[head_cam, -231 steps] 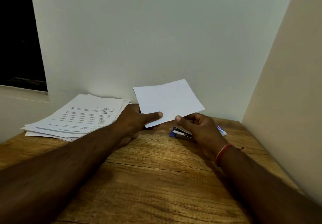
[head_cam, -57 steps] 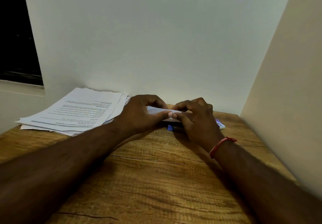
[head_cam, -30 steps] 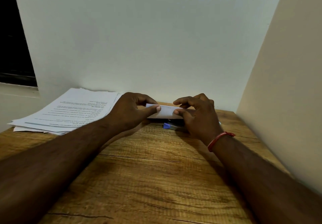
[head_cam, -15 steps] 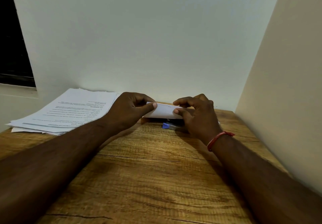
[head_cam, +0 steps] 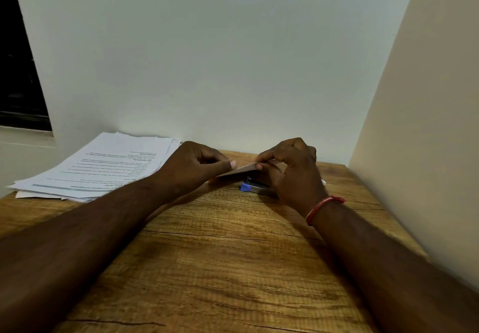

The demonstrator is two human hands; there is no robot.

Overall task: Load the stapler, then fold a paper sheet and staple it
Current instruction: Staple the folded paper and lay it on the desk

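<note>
A small folded white paper sheet point(head_cam: 242, 170) is held almost edge-on just above the desk, near the back wall. My left hand point(head_cam: 193, 168) pinches its left end between thumb and curled fingers. My right hand point(head_cam: 291, 166) pinches its right end with thumb and forefinger. Under the paper, on the desk, lies a blue and silver stapler point(head_cam: 252, 187), partly hidden by my right hand.
A stack of printed papers point(head_cam: 103, 166) lies at the back left of the wooden desk point(head_cam: 220, 255). A white wall closes the back and a beige wall point(head_cam: 425, 151) the right side. A small white object point(head_cam: 323, 181) peeks out behind my right wrist.
The paper has gone from a large flat sheet to a small folded strip. Since half a second ago it has tipped flatter, nearly edge-on, with both hands still pinching its ends.
</note>
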